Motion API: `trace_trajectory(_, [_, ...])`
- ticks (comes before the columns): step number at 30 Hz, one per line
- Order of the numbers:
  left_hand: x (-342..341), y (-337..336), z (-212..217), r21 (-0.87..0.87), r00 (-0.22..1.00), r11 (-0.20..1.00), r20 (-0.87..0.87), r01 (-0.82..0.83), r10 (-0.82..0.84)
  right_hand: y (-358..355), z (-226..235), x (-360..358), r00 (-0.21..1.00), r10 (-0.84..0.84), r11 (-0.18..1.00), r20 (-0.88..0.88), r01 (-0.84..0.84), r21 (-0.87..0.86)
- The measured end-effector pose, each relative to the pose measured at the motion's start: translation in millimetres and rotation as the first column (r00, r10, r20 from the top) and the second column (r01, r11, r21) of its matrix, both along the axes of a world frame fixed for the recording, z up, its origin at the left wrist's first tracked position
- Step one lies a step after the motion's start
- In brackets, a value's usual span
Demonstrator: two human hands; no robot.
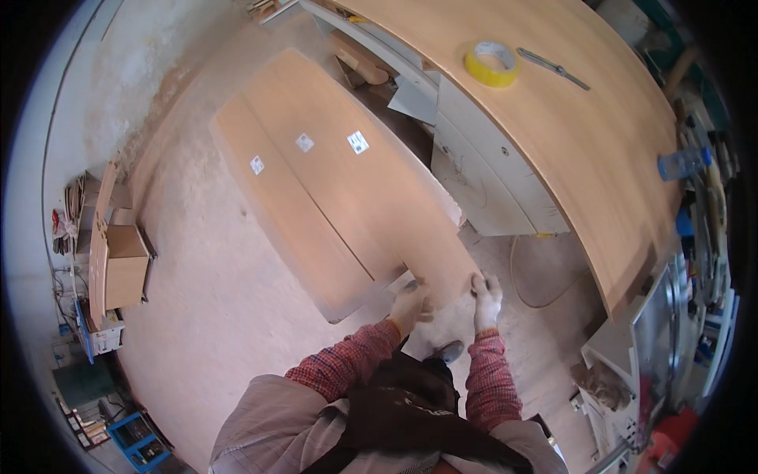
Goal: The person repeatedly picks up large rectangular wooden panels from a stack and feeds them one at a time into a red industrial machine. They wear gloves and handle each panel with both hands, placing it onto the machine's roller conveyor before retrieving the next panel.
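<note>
Both hands wear pale work gloves and are at the near end of a long light-brown wooden board (pixel 395 197). My left hand (pixel 410 306), partly blurred, is closed at the board's near left corner. Around its near right corner, the fingers of my right hand (pixel 487 300) are closed, with the thumb along the edge. This board reaches away from me beside other boards of the same colour (pixel 276 189), which lie to its left. Small white labels (pixel 358 142) are stuck on their faces. The boards' undersides are hidden.
To the right stands a workbench (pixel 568 142) with a wooden top, bearing a yellow tape roll (pixel 491 65), a utility knife (pixel 553 68) and a plastic bottle (pixel 684 163). Leaning boards and a cardboard box (pixel 126 265) are at the left wall. A blue crate (pixel 138 442) sits lower left.
</note>
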State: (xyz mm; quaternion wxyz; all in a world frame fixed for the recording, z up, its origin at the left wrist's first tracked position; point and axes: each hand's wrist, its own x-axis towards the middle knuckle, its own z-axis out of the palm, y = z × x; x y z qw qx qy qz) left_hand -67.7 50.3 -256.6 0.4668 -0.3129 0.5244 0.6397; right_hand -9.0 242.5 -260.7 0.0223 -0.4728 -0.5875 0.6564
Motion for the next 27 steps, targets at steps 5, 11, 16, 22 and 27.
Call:
trace_trajectory(5, [4,-20,-18,0.033,0.965,0.964,-0.001,0.263,-0.263,-40,-34,68,0.902,-0.431,0.683,-0.028,0.306,-0.663])
trace_trajectory(11, [-125,-45,-9,0.361,0.906,0.888,-0.200,-0.285,0.372,-69,57,107,0.950,-0.022,0.971,-0.311,-0.054,-0.235])
trace_trajectory(16, [-179,-64,76,0.549,0.790,0.711,-0.141,-0.439,0.596,-65,228,132,0.963,0.004,0.990,-0.268,-0.041,-0.132])
trace_trajectory(22, [-225,-86,190,-0.058,0.438,0.929,-0.891,-0.366,0.117,12,280,290,0.937,-0.204,0.962,-0.285,0.246,0.120])
trace_trajectory(27, [-233,-23,259,0.256,0.563,0.946,-0.760,-0.198,0.324,105,336,353,0.731,-0.602,0.750,-0.321,0.655,0.086])
